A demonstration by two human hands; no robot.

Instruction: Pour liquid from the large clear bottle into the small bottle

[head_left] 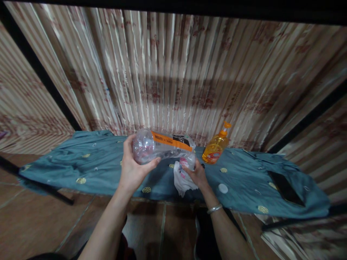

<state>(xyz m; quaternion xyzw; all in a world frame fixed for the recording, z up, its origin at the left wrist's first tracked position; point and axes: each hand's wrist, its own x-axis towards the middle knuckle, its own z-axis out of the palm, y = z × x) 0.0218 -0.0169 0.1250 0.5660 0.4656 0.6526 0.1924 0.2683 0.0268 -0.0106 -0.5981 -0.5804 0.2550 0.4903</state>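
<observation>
A large clear plastic bottle [169, 142] with an orange and black label is held on its side above the cloth-covered bench. My left hand [132, 162] wraps round its rounded left end, thumb along the near side. At the bottle's right end, my right hand [197, 174] is closed on a white cloth [182, 182] with pink print, which hangs down below the fingers. The cloth lies against the bottle there; whether my right fingers also grip the bottle itself is hard to see. A bracelet circles my right wrist.
An orange pump bottle [215, 146] stands behind my right hand. A round white cap [223, 188] and a dark phone [286, 187] lie on the green bench cloth [103, 177] to the right. Black metal bars [40, 68] frame the space, with a pleated curtain [168, 72] behind.
</observation>
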